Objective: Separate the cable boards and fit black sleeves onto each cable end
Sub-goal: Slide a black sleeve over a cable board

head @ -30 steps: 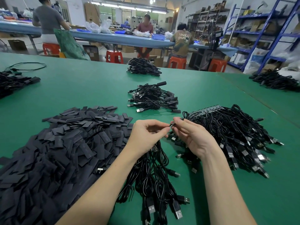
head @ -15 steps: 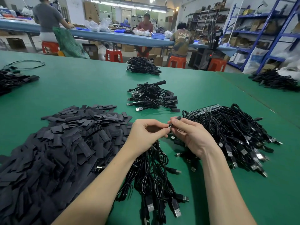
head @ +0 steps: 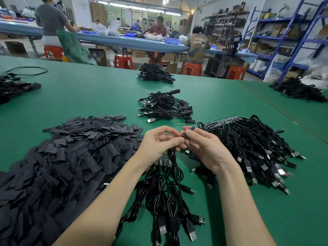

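My left hand point(head: 159, 144) and my right hand point(head: 205, 148) meet at mid-table, fingertips together. The left pinches a black cable end whose cable drops to a bundle of USB cables point(head: 166, 196) with a small green board point(head: 162, 161) under my wrist. My right hand pinches a short black sleeve point(head: 184, 134) at that cable end; a dark piece point(head: 192, 128) also lies across its index finger. A big heap of flat black sleeves point(head: 58, 166) lies to the left. A large cable bundle on a board strip point(head: 248, 144) lies to the right.
Another pile of cables point(head: 166, 107) lies beyond my hands, another point(head: 154, 73) farther back, more at the left edge point(head: 12, 89) and far right point(head: 298, 89). The green table point(head: 88, 96) runs wide. People sit at a blue bench behind; blue shelving stands right.
My hands have stayed together at the same spot; the right fingers have shifted on the sleeve at the cable end, and the piles have not moved.
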Tool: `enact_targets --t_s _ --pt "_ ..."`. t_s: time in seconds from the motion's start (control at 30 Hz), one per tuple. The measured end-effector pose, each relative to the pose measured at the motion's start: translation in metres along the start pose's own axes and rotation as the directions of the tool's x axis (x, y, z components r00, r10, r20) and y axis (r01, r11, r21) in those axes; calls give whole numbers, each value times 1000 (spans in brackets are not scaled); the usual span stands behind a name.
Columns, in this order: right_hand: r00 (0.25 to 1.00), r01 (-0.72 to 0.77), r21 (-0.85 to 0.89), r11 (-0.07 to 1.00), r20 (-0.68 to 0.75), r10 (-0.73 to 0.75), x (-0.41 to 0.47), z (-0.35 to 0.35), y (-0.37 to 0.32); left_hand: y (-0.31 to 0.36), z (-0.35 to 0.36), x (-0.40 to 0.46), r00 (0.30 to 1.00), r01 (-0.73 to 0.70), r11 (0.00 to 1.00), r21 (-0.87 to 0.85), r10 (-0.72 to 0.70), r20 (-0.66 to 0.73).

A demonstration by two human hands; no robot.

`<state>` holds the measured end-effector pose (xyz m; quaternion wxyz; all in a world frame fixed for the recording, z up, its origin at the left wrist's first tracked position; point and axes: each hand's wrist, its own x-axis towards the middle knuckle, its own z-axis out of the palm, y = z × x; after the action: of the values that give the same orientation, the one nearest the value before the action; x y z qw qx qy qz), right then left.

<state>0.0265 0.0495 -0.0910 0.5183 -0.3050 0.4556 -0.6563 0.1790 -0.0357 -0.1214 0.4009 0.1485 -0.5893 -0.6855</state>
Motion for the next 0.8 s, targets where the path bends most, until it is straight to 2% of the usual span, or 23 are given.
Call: enact_targets --t_s 0.2,0.37,0.53,0.8 --pt "987 152 -64 986 -46 -155 1 8 2 1 0 0 999 39 999 -38 -39 -16" --pt "955 262 -45 964 -135 -265 3 19 10 1 0 0 998 37 998 -49 -40 -56" --pt "948 266 23 964 -185 -258 6 27 14 0 0 0 995 12 999 -40 -16 -102" --pt "956 258 90 962 -169 -241 9 32 19 0 1 1 990 -20 999 -34 15 -140"
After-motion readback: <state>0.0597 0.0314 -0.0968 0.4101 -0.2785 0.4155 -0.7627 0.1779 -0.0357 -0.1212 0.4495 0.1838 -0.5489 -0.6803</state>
